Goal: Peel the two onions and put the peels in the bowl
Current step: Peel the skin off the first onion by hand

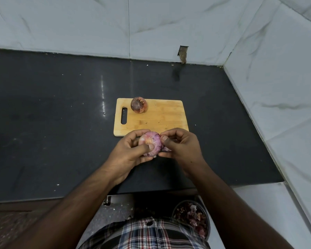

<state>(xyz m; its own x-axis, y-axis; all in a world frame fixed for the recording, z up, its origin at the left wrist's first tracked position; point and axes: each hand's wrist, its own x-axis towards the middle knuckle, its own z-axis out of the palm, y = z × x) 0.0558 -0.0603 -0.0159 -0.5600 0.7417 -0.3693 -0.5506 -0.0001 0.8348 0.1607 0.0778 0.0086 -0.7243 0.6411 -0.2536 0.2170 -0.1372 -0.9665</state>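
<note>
Onion (151, 143) cupped in left hand (128, 151) grip, right hand (180, 146) grip pinching its loose peel (166, 149)

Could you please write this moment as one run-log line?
left hand: holds onion | right hand: pinches its peel | second onion: unpeeled, on cutting board | bowl: holds peels

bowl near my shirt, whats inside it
The bowl holds a pile of dark red peels. Its near-left part is hidden behind the shirt, and the bottom is covered by peels.
</note>
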